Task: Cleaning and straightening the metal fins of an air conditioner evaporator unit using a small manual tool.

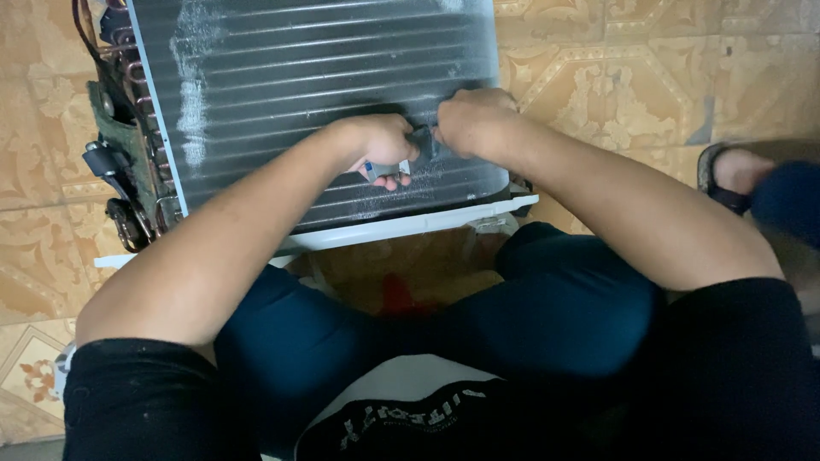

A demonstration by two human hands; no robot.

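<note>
Patterned beige floor tiles (649,68) run under the whole work area, and we are seated on them with our knees drawn up, dark blue trousers (547,316) filling the near part of the view.

At far left we note copper tubing and dark fittings (120,154) fixed to the left end of a finned coil panel (282,77). This grey coil lies flat on the floor beyond our knees, its long axis running left to right with the right end slightly nearer, and its fin rows follow that same line. Pale dusty streaks mark its left part and a patch near our hands. A white frame edge (410,226) borders its near side.

Our left hand (380,149) is closed in a fist over the coil's right near area, gripping a small tool with a blue and white handle (376,169). Just right of it, our right hand (470,119) is also curled shut, knuckles up, pressed to the fins; both hands meet on a small dark piece (423,137) whose kind we cannot tell.

Our forearms hide part of the coil's near edge. At far right a sandalled foot (735,175) rests on the tiles, well apart from the coil.
</note>
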